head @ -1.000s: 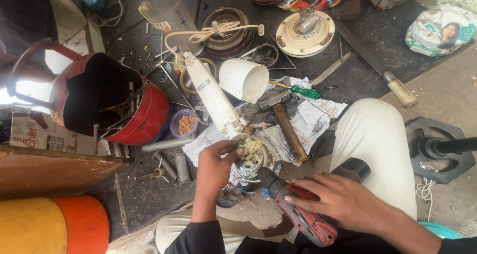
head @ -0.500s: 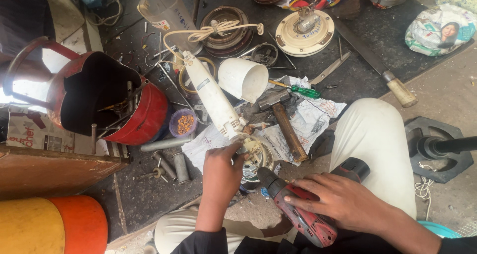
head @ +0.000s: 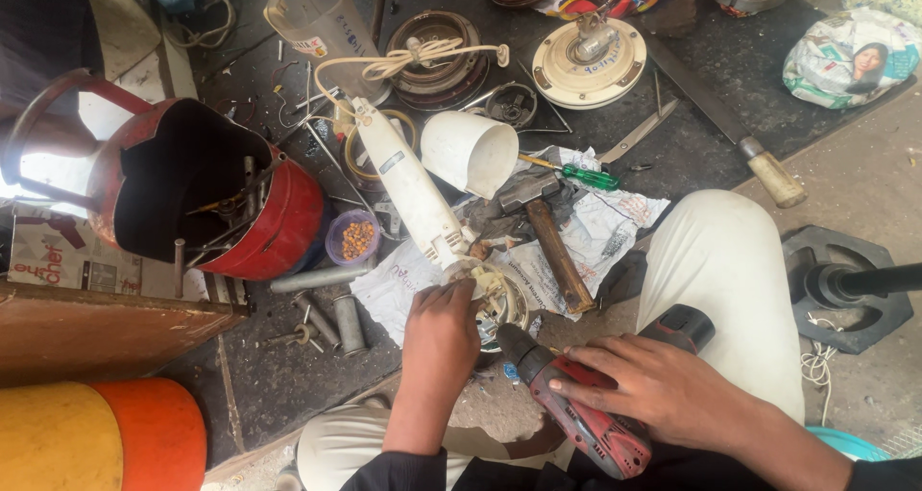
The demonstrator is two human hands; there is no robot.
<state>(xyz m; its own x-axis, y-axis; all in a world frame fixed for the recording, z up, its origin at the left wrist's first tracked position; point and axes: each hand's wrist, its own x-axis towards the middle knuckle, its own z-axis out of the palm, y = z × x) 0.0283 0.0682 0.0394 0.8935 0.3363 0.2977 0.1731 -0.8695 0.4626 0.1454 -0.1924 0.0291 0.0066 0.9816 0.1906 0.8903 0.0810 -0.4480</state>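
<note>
Dark, grimy floor [head: 288, 376] carries everything. Crumpled newspaper [head: 615, 227] is spread on it near the middle, a wooden-handled hammer [head: 547, 232] lying on the paper, a green-handled screwdriver [head: 581, 175] at its top edge. Red cut-open cylinder [head: 240, 198] sits left, small bowl of bits [head: 353, 237] beside it, metal pipes [head: 331, 304] below. White cup [head: 469, 152] lies tipped over. Round cream motor housing [head: 588, 63] upper centre. Black stand base [head: 845, 284] far right.

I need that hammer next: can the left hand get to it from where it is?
Probably yes. The left hand rests on the white appliance's end, and the hammer lies just beside it on the newspaper, handle uncovered. The hand would have to release first.
</note>
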